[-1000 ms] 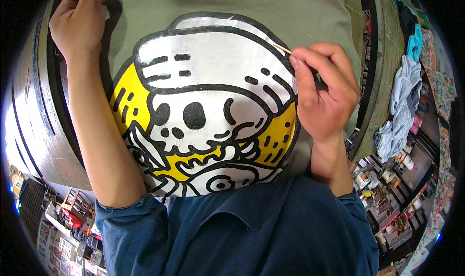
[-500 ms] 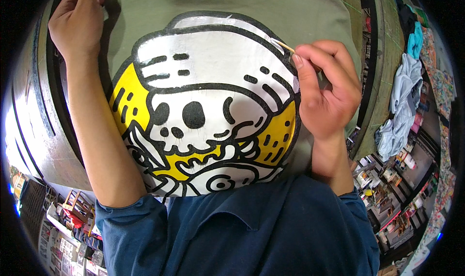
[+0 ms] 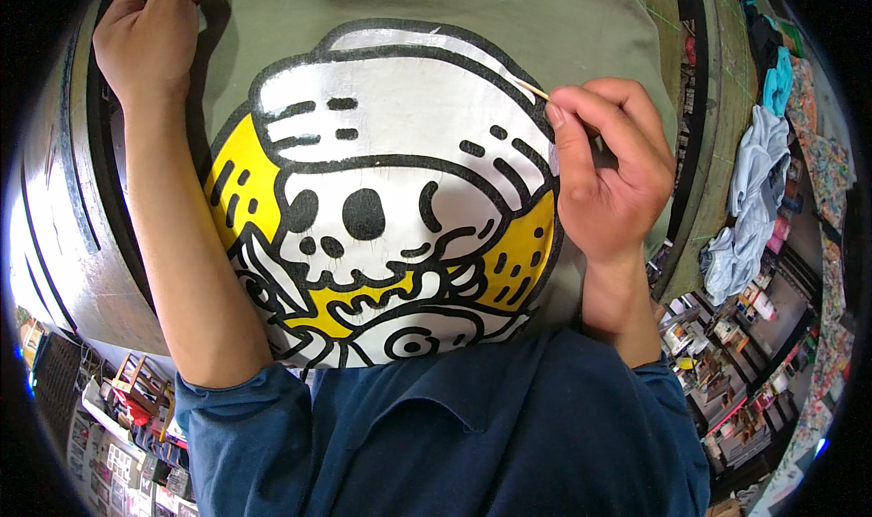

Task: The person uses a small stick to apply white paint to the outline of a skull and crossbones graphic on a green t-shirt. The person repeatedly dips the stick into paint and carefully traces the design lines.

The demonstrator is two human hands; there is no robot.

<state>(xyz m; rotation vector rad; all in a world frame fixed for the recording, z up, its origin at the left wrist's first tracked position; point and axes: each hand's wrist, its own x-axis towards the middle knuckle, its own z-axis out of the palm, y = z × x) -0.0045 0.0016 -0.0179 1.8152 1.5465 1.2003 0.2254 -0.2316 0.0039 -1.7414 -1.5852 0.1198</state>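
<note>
From the wearer's head, we look steeply down through a wide fisheye lens, close above the printed cloth (image 3: 400, 136), with the blue shirt (image 3: 509, 435) near and clothes (image 3: 758, 167) at right.

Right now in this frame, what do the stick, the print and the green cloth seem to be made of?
Stick: probably wood, dull finish; pale tan and thin, too small to show grain.
Print: likely ink or plastic film, glossy; its white area throws back glare.
Green cloth: woven or knit fabric, matte, with soft shading; the fibre can't be told.
</note>
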